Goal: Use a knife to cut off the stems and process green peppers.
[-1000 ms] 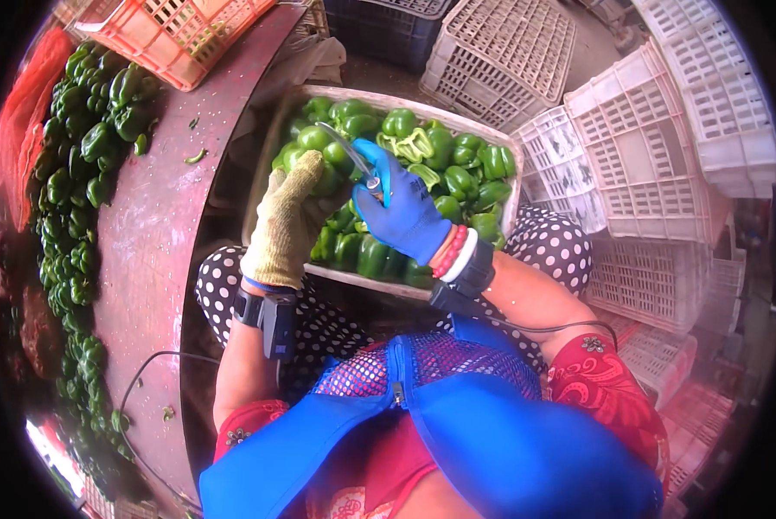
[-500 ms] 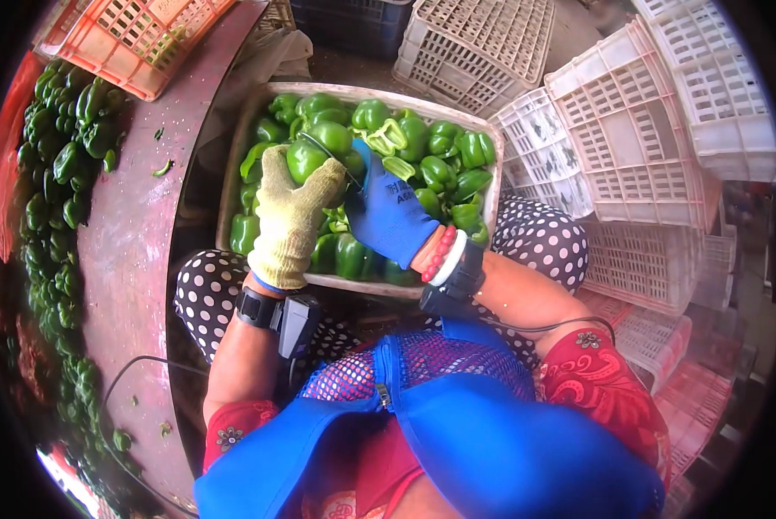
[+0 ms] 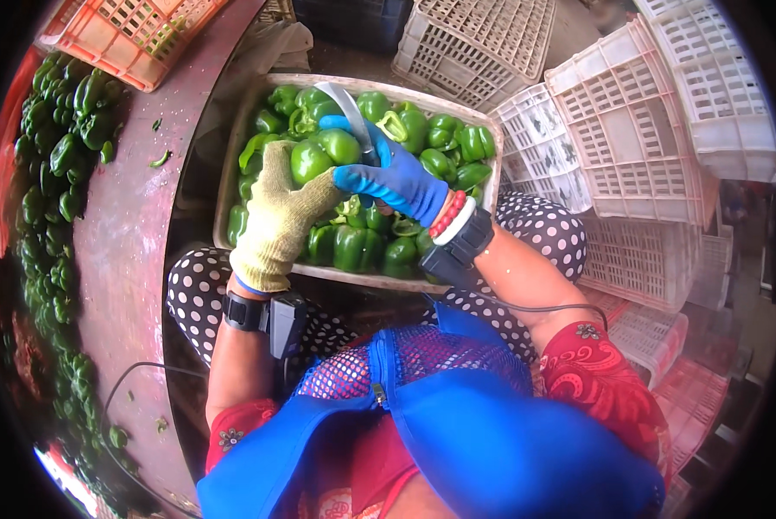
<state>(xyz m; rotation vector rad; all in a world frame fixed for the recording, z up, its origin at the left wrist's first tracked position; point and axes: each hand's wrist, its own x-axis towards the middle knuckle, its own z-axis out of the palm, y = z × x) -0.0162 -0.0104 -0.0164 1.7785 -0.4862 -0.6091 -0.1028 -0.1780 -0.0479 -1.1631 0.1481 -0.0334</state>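
Observation:
My left hand (image 3: 277,218), in a yellow knit glove, grips a green bell pepper (image 3: 312,161) above a pale crate (image 3: 241,147) full of green peppers resting on my lap. My right hand (image 3: 389,176), in a blue glove, holds a curved knife (image 3: 350,111) whose blade points up and away over the peppers. The two hands are close together, with another pepper (image 3: 340,145) between them. Both wrists carry black bands.
A long reddish table (image 3: 128,259) on my left carries a row of green peppers (image 3: 55,173) and an orange crate (image 3: 133,35). Several white plastic crates (image 3: 630,130) are stacked on the right and behind the lap crate.
Both hands rose toward the crate's far side. The left hand now holds a pepper higher up, and the knife blade stands clear above the peppers.

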